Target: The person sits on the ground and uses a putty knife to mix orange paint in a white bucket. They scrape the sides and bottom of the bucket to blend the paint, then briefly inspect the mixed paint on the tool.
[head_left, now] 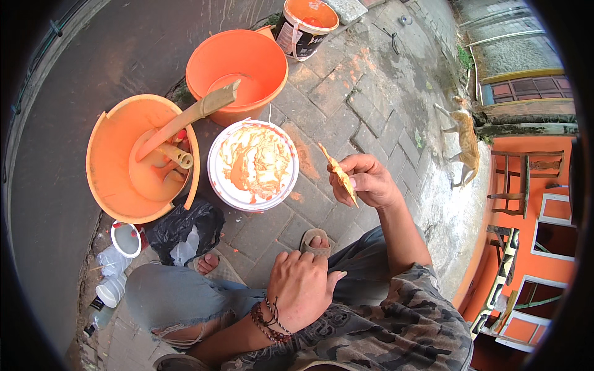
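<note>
My right hand [370, 181] is closed, pinching a thin flat strip [339, 174] smeared yellow-orange between thumb and fingers. The strip is held upright and tilted, to the right of a round white bucket [213, 179] whose top shows streaks of orange and cream paint. My left hand [301, 290], with braided bracelets at the wrist, rests over my lap with its back up. Its fingers curl under, the thumb sticks out to the side, and no object shows in it; the fingertips are hidden.
Left stands a pale orange bucket [102, 164] holding a bamboo stick [198, 114]. Behind are a brighter orange bucket [201, 68] and a black paint pail [297, 38]. A black plastic bag [195, 222], grey cup [127, 239] and bottle [101, 317] lie near my knee. A cat [465, 139] walks on the right.
</note>
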`<state>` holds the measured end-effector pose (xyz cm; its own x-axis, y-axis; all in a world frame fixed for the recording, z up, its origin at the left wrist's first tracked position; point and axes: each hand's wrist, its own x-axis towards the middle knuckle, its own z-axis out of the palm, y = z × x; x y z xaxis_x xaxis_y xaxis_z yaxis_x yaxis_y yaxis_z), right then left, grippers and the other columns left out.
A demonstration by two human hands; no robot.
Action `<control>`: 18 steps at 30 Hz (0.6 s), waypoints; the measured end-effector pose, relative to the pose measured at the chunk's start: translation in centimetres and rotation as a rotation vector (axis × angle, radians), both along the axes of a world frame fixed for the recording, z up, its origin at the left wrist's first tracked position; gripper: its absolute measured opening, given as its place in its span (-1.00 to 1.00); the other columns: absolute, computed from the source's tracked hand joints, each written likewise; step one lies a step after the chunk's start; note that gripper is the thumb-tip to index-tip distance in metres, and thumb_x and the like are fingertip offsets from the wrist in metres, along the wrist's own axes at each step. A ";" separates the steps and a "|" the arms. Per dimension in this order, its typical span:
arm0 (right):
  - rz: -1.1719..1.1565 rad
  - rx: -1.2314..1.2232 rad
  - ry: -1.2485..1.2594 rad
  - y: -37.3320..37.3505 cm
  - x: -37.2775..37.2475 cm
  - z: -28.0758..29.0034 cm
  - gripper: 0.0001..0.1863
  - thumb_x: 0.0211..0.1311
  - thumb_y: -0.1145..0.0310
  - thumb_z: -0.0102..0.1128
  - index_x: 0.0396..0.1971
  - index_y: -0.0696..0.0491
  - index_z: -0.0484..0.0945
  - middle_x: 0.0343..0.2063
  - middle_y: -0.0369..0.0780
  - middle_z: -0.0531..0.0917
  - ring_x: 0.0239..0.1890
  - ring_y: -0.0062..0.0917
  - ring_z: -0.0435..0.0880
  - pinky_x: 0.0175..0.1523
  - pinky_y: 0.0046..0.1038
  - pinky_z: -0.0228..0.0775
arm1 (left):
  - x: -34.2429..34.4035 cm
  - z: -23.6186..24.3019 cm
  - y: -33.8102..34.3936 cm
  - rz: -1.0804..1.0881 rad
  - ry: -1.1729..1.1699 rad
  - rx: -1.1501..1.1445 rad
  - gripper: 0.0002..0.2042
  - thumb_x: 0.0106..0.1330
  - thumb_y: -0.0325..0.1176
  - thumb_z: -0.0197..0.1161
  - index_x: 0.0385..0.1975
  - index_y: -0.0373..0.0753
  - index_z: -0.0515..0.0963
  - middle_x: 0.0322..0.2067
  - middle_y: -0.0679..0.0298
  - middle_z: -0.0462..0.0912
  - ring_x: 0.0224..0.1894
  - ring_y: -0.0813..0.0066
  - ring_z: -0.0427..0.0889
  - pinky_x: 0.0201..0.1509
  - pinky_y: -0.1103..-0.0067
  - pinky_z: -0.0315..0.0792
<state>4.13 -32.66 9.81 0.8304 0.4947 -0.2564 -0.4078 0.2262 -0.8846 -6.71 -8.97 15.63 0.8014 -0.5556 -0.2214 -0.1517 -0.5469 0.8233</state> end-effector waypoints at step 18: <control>-0.080 0.725 -0.005 1.6 1.4 8.4 -0.69 0.34 0.39 0.12 -0.01 0.21 0.59 -0.55 -0.16 0.56 -0.56 -0.50 0.47 -0.56 -0.48 0.25 | -3.0 0.8 -0.9 -0.191 0.468 0.189 -0.63 0.29 -0.04 0.33 -0.44 -0.29 0.67 -0.47 0.02 0.69 -0.32 0.01 0.70 -0.21 0.26 0.52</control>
